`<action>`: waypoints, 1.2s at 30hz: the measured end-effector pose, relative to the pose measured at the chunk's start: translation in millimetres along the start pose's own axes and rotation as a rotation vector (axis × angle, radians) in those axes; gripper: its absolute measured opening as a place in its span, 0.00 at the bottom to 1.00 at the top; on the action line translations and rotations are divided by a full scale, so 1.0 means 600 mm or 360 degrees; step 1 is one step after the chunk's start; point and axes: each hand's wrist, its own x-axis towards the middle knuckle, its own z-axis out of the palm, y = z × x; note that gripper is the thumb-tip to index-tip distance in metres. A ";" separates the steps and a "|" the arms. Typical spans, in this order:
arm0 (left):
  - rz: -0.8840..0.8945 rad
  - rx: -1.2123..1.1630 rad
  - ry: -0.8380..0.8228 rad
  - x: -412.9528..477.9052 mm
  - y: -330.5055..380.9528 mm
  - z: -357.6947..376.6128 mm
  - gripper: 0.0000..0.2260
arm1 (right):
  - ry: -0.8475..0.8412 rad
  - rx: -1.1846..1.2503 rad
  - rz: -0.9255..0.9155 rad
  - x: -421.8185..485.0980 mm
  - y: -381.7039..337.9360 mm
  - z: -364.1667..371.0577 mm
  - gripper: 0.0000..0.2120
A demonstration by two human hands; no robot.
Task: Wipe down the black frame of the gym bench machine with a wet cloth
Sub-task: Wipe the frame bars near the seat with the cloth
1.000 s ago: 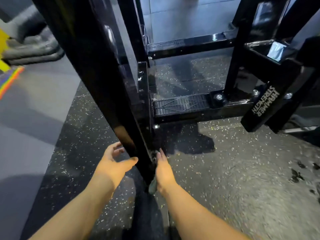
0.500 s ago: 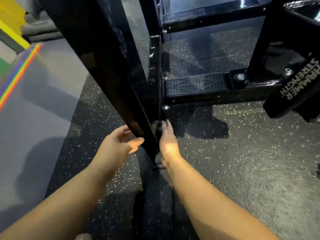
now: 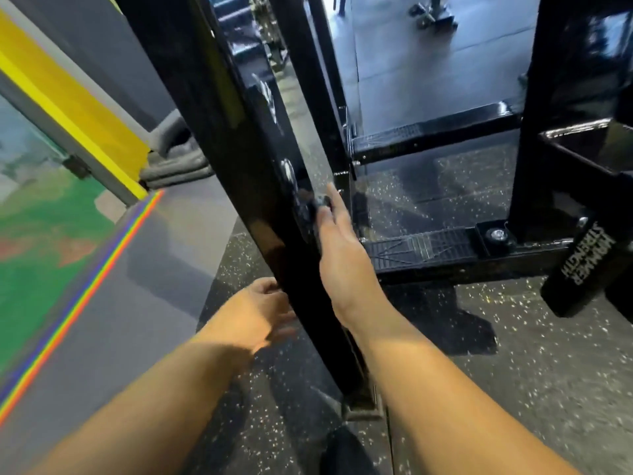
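Right hand [image 3: 337, 248] is up against the slanted black post [image 3: 239, 159] of the frame, fingers laid along its right face w/ a small dark wad, prob. the cloth [image 3: 317, 204], pinned under the fingertips; can't see the thumb, so how firmly it's grasped is hard to call. Left hand [image 3: 255, 311] sits lower on the post's left side, fingers curled toward the edge; blurred, so can't tell if it's clamped on or just touching. Progress, as a guess: mid-job. This post is glossy, reflections all over it, but wet vs. just shiny can't be told. Still to go, by the look: the two cross bars w/ tread plates [image 3: 421, 248], the far upright [image 3: 561, 108], the branded arm [image 3: 582, 265] at right. Around: speckled rubber floor [image 3: 513, 371], yellow panel [image 3: 68, 97] and rolled grey mats [image 3: 178, 169] to the left. In the way: bolt heads [image 3: 495, 234] and tight joints where bars meet.
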 end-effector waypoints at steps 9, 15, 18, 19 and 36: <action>0.0416 0.0033 0.0367 -0.042 0.080 -0.022 0.18 | -0.0250 0.0058 -0.0190 -0.033 0.062 -0.026 0.21; 0.0681 -0.0084 0.0444 -0.087 0.133 -0.020 0.16 | -0.0277 -0.0123 -0.0594 0.027 -0.106 0.039 0.21; 0.0785 -0.0160 0.0479 -0.097 0.153 -0.017 0.15 | -0.0343 -0.0041 -0.0805 0.051 -0.157 0.054 0.23; 0.0808 -0.0171 0.0487 -0.099 0.158 -0.016 0.15 | -0.0343 -0.0030 -0.0822 0.049 -0.151 0.050 0.23; 0.1084 -0.0278 0.0530 -0.112 0.204 -0.015 0.12 | -0.0297 -0.0024 -0.0862 0.071 -0.176 0.068 0.21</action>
